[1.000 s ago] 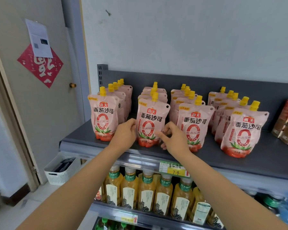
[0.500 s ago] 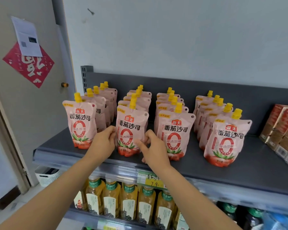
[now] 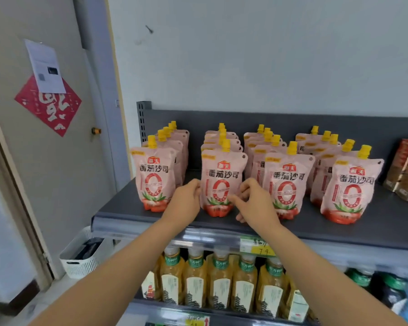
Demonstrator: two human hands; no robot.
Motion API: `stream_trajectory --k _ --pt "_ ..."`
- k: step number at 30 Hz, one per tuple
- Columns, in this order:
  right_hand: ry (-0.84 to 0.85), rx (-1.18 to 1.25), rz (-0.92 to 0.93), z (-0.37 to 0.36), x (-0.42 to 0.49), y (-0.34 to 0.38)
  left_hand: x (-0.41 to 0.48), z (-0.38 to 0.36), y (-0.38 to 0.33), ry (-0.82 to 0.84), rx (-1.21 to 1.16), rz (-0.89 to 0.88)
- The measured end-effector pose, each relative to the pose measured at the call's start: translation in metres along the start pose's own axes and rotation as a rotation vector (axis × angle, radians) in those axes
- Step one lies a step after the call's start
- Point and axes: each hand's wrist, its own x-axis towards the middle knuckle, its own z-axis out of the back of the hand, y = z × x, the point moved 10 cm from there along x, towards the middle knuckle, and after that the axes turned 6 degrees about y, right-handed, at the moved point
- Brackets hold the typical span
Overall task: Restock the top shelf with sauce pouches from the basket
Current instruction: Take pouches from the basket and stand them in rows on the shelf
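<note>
Sauce pouch (image 3: 222,182) stands upright near the top shelf's (image 3: 339,231) front edge; we pinch its side seams, left hand (image 3: 184,204) and right hand (image 3: 257,204), fingers (image 3: 245,189) curled. Soft, sloshy, we judge: grip seams, not belly.

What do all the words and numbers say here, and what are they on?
"海天": red logo on the front sauce pouch.
"番茄沙司": same pouch, under the logo.
"0": big red numeral on that pouch.
"7 9": yellow price tag on the top shelf front edge.
"福", upside down: red diamond on the door.
Bottle labels, white paper, small pouch print: too blurred to read.
</note>
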Motion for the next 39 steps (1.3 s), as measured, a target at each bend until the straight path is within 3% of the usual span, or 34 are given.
stream_trajectory --k 8,13,21,23,25,28,31,33,39 --pt "0.053 -0.041 -0.131 -0.01 0.007 -0.01 0.005 -0.003 0.007 0.085 -0.082 -0.031" --pt "0.025 -0.031 -0.118 -0.008 0.005 -0.011 0.011 -0.005 0.012 0.121 -0.088 -0.028" --pt "-0.063 -0.253 -0.05 0.002 0.003 -0.006 0.011 -0.006 0.013 0.095 -0.065 -0.01" --pt "-0.215 -0.391 0.028 0.021 -0.007 0.006 0.01 -0.005 0.013 0.085 -0.078 -0.01" --pt "-0.501 -0.481 0.104 0.052 -0.026 0.019 0.01 -0.005 0.012 0.076 -0.073 -0.013" --pt "-0.746 -0.369 -0.031 0.089 -0.044 0.0 0.009 -0.004 0.012 0.048 -0.072 -0.001" --pt "-0.625 -0.148 -0.241 0.096 -0.034 -0.042 0.009 -0.002 0.012 0.017 -0.066 0.02" --pt "-0.523 0.015 -0.242 0.092 -0.024 -0.057 0.008 -0.002 0.011 0.015 -0.06 0.032" --pt "-0.466 -0.013 -0.239 0.09 -0.018 -0.058 0.008 0.002 0.014 -0.036 -0.077 0.075"
